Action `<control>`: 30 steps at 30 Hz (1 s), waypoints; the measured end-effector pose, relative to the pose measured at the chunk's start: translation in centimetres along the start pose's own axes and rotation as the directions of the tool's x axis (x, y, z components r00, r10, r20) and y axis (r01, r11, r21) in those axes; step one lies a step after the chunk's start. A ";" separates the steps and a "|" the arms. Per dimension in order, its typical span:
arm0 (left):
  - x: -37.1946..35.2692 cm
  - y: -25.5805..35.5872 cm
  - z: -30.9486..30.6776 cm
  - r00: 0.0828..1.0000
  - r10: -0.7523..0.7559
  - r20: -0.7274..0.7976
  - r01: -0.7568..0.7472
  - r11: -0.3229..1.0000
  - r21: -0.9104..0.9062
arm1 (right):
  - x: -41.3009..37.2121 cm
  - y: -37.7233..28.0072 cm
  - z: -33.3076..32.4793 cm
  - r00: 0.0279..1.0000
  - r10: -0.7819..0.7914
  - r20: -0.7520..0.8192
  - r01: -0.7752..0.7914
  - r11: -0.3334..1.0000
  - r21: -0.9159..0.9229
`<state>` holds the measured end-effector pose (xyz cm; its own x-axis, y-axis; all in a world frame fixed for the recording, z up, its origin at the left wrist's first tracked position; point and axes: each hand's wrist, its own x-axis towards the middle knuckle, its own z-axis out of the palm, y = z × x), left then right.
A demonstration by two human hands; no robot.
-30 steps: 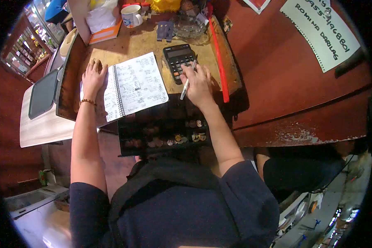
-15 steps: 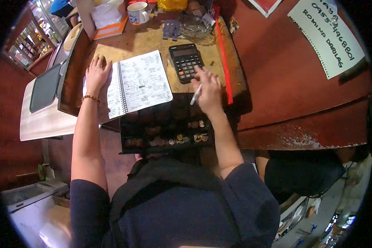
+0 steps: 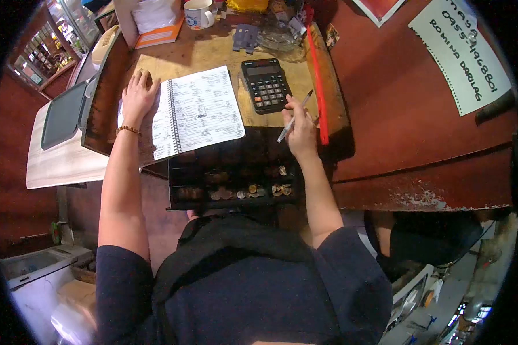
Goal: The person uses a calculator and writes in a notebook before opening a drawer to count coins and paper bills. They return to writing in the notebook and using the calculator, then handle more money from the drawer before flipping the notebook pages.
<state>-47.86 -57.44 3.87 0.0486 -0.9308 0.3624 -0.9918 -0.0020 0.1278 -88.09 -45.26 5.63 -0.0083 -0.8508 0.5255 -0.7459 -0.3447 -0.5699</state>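
A spiral notebook (image 3: 204,109) with handwriting on its pages lies open on the wooden desktop. My left hand (image 3: 138,98) rests flat at the notebook's left side, fingers spread. My right hand (image 3: 300,127) has a pen (image 3: 286,130) between its fingers, with the pen slanting across the hand. One fingertip of that hand is at the lower right corner of a black calculator (image 3: 265,86), just right of the notebook. Below the desktop, a black drawer (image 3: 230,202) stands pulled out, with coins (image 3: 252,191) in its compartments.
A mug (image 3: 200,14), an orange booklet (image 3: 159,35) and plastic packaging (image 3: 279,41) sit at the back. A red strip (image 3: 317,86) runs along the desk's right side. A handwritten paper (image 3: 460,57) lies at the right; a person's leg is visible below.
My right hand has moved from over the calculator's keys to its lower right, and the pen now points up to the right. The view has shifted slightly. My left hand stays beside the notebook.
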 end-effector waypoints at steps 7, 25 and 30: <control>-0.2 0.6 -0.7 0.999 -0.036 0.015 0.037 0.999 -0.036 | 0.0 0.4 0.7 0.987 -0.142 -0.075 0.140 0.989 -0.038; -0.2 0.7 -0.8 0.999 -0.041 -0.014 0.041 0.999 -0.033 | 3.0 -3.0 1.7 0.978 -0.205 -0.039 0.192 0.957 -0.218; -0.3 0.8 -1.0 0.999 -0.034 -0.007 0.033 0.999 -0.034 | 2.6 -2.5 1.0 0.988 -0.144 -0.049 0.132 0.970 -0.203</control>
<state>-48.58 -56.83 4.77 0.0828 -0.9275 0.3645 -0.9850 -0.0206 0.1716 -85.54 -47.05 7.82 0.0672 -0.7717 0.6324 -0.8601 -0.3661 -0.3553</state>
